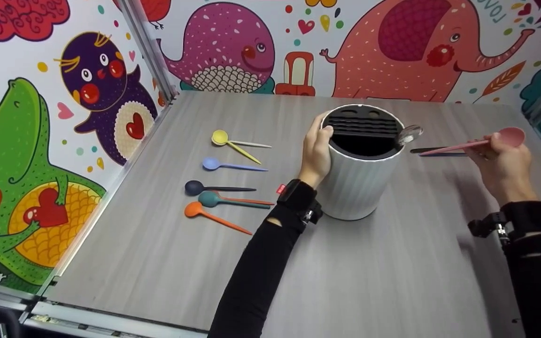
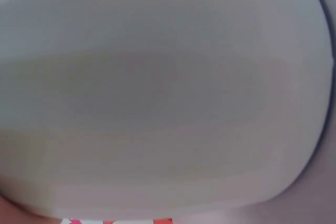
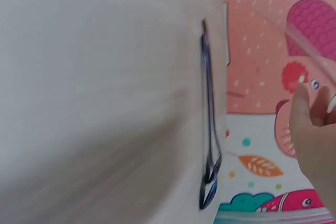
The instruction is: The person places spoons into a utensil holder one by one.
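A white ribbed utensil holder [image 1: 355, 188] with a black slotted insert stands on the table, and in the left wrist view its pale wall [image 2: 157, 93] fills most of the picture. My left hand [image 1: 316, 152] grips it at the left side, thumb over the rim. A clear-headed spoon [image 1: 410, 134] leans out of its right side. To the right, my right hand [image 1: 505, 164] pinches a pink spoon [image 1: 512, 137] near its bowl, the handle pointing left toward the holder. Beneath that handle, dark spoons [image 3: 210, 129] lie on the table.
Left of the holder lie several loose spoons: a yellow one [image 1: 220, 137], a light blue one [image 1: 212, 164], a navy one [image 1: 194, 188], a teal one [image 1: 209, 199] and an orange one [image 1: 194, 209]. Cartoon-printed panels [image 1: 233, 47] stand along the back and left edges of the grey table [image 1: 158, 263].
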`<state>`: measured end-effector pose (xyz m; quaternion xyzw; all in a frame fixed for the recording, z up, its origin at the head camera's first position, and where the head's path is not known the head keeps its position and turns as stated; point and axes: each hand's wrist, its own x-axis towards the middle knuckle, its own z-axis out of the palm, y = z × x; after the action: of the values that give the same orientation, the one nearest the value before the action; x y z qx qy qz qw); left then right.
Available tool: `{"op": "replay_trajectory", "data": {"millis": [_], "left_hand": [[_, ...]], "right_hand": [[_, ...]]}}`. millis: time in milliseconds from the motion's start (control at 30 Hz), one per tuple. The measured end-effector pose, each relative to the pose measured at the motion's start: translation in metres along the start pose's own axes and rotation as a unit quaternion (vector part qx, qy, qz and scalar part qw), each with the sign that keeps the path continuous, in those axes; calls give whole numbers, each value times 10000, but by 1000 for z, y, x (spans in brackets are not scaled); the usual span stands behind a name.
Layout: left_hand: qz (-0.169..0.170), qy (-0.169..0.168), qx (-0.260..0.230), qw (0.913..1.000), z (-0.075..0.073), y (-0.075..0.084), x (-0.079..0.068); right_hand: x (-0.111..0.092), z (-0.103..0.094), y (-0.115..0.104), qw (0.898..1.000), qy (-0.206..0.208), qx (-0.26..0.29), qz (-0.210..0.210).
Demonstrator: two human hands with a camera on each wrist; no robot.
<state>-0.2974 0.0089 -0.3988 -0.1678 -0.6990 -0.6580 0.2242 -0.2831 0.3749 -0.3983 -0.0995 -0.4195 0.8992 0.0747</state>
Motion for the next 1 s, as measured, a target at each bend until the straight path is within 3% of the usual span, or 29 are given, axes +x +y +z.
{"op": "replay_trajectory", "data": {"millis": [233,400,567,767,1000], "left_hand": [[-24,-4,-65,10000,0,-1,0],[43,46,-92,9999,0,-1,1],[54,44,-133,9999,0,-1,1],[85,41,-185,9998,0,-1,0],[27,40,-153,9999,0,-1,1]], "right_hand": [[-6,22,3,9995,-284,141,-5],[-10,40,11,9974,-629,-289,-190],[-17,59,18,9869,-844,-1104,-826],[-25,77,20,9818,-1025,-1097,-1166],[-35,91,24,9597,-1940,-1322,-1545]]}}
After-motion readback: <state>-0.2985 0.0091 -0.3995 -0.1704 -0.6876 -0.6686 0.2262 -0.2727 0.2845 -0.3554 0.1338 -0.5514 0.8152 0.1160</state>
